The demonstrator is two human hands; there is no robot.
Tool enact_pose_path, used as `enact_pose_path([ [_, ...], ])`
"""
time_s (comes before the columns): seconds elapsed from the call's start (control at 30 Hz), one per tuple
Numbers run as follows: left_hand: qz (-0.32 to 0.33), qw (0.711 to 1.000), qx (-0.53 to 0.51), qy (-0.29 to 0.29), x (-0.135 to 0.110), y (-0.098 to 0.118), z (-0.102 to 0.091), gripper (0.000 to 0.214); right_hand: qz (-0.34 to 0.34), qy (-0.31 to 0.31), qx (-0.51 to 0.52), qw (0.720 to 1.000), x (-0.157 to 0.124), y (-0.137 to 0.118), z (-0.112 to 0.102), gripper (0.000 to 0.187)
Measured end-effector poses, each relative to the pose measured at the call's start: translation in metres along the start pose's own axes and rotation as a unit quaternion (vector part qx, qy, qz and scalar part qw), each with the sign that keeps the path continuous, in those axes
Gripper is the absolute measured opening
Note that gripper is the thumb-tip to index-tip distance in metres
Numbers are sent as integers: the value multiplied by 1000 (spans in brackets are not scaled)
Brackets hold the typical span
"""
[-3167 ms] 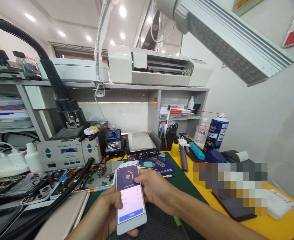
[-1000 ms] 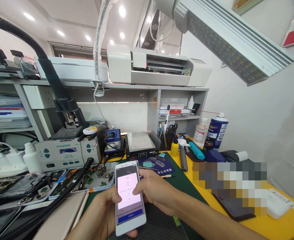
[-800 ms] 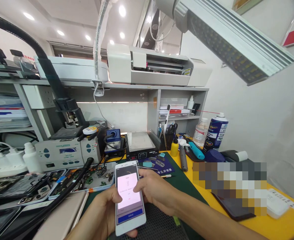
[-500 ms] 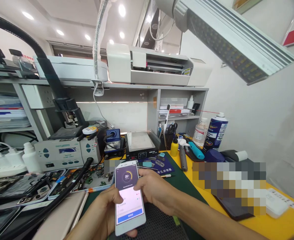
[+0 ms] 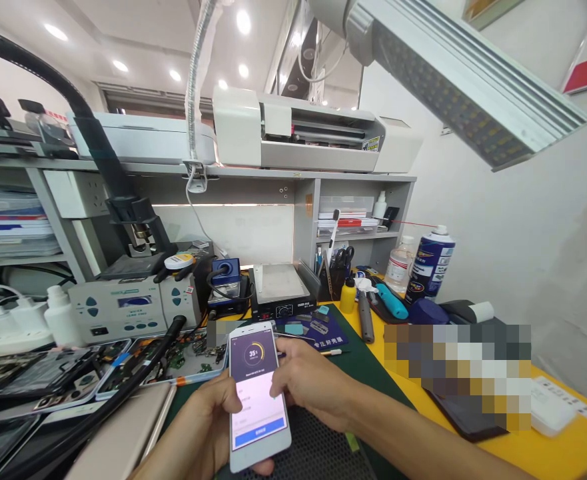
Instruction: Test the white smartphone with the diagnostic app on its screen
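A white smartphone [image 5: 258, 400] with a lit screen, a round gauge at its top, is held upright-tilted low in the middle. My left hand [image 5: 208, 433] wraps round its lower left edge and back. My right hand [image 5: 308, 383] grips the right edge, with its thumb resting on the middle of the screen. Both are above a dark green mat [image 5: 368, 380] and a black mesh pad [image 5: 323, 453].
A grey soldering station [image 5: 123, 310], a hot plate [image 5: 280, 290], a blue spray can [image 5: 436, 263], bottles and tools crowd the back. Opened phones and circuit parts [image 5: 73, 377] lie left. A black hose [image 5: 138, 380] crosses there. A lamp bar [image 5: 463, 87] hangs overhead right.
The screen switched from a pale pop-up back to the gauge page. My right thumb slid slightly down the screen. Both hands stayed in place.
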State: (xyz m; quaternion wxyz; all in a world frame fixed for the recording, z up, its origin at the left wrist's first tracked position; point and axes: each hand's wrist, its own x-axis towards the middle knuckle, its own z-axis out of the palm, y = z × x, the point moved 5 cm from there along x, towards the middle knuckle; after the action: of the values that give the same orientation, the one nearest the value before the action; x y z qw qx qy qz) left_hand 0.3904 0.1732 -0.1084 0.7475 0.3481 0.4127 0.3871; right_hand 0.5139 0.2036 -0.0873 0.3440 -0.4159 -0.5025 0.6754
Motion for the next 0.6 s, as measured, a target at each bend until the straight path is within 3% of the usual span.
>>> enact_pose_path([
  [0.6,-3,1000,-5,11,1,-1,-2,50,3,-2,31,1000,7,7,-1,35],
])
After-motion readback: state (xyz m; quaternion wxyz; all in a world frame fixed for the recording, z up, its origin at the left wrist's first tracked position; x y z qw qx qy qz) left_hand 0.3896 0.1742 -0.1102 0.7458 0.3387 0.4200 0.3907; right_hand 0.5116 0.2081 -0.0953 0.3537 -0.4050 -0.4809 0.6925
